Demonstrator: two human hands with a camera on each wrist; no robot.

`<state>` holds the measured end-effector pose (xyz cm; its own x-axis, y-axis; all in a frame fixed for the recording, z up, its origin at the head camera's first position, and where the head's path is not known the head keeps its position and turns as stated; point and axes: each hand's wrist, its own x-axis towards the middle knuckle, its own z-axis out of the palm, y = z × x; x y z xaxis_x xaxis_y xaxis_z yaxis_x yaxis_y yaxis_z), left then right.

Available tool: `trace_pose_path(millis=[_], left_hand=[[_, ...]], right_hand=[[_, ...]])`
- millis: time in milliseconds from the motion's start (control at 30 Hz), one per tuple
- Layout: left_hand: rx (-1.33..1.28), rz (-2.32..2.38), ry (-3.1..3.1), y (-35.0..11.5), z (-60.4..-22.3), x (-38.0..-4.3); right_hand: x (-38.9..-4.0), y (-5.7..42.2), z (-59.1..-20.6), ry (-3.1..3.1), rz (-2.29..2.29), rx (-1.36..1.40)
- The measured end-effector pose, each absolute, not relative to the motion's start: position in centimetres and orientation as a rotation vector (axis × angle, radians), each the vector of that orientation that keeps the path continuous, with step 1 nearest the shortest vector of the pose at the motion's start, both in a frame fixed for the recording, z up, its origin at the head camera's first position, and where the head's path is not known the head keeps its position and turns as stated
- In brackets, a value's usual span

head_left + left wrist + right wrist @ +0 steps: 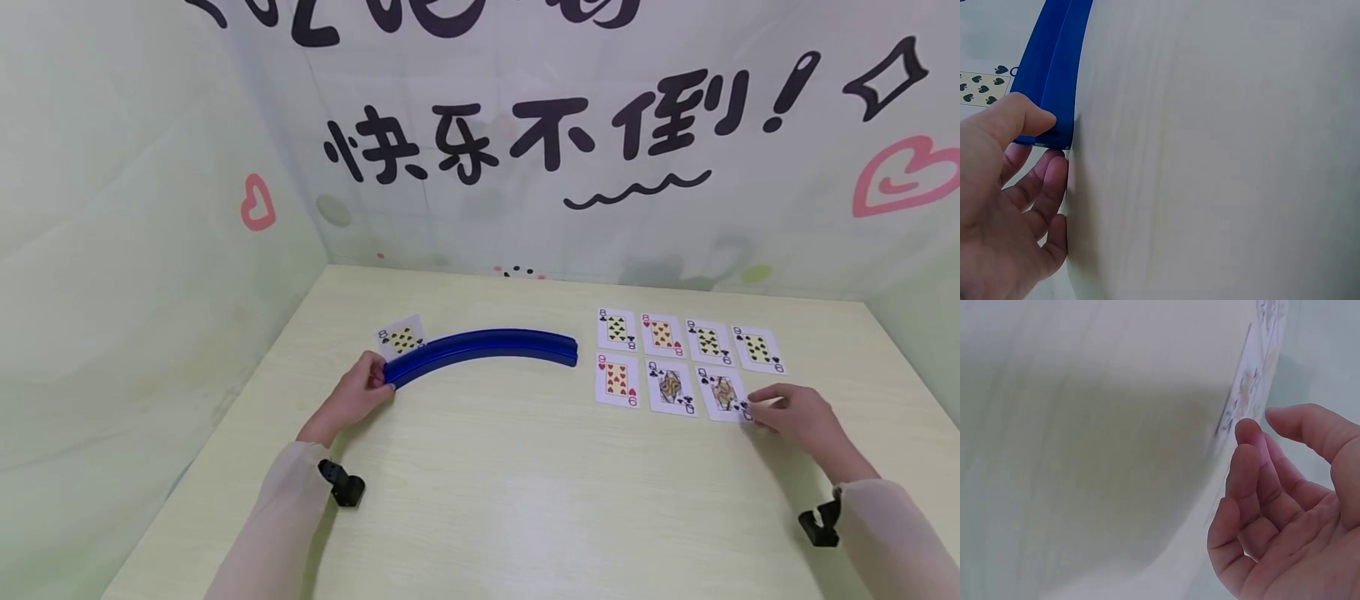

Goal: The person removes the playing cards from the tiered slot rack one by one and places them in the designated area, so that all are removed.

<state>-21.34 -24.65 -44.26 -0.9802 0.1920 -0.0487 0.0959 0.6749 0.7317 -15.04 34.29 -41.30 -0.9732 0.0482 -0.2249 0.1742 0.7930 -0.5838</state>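
Note:
My left hand (355, 393) pinches the left end of a curved blue card holder (483, 342), thumb on its top face in the left wrist view and fingers at its end. Partly behind that end lies an eight of spades (402, 336). My right hand (795, 415) is at the lower right corner of a queen of spades (722, 392), the last card of the front row. The right wrist view has its thumb and fingertips (1247, 430) apart beside the card's edge, with nothing seen between them. Whether they touch the card, I cannot tell.
Left of that queen lie a queen of clubs (671, 387) and a nine of hearts (617, 380). Behind them is a row with an eight of clubs (617, 329), eight of hearts (662, 334) and two black nines. A printed cloth (465, 225) hangs behind the pale wooden table (510, 483).

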Motion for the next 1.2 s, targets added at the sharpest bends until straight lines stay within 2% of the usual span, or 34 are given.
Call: trace_pose_path(millis=[533, 1200], left_hand=[[0.240, 1.203, 2.754, -24.7, -44.3, -21.2], [0.254, 1.207, 2.764, -24.8, -44.4, -21.3]], right_hand=[[-16.7, 26.6, -40.0, 2.832, -1.074, -0.100], [-20.7, 17.9, -38.7, 2.639, -1.254, -0.417]])
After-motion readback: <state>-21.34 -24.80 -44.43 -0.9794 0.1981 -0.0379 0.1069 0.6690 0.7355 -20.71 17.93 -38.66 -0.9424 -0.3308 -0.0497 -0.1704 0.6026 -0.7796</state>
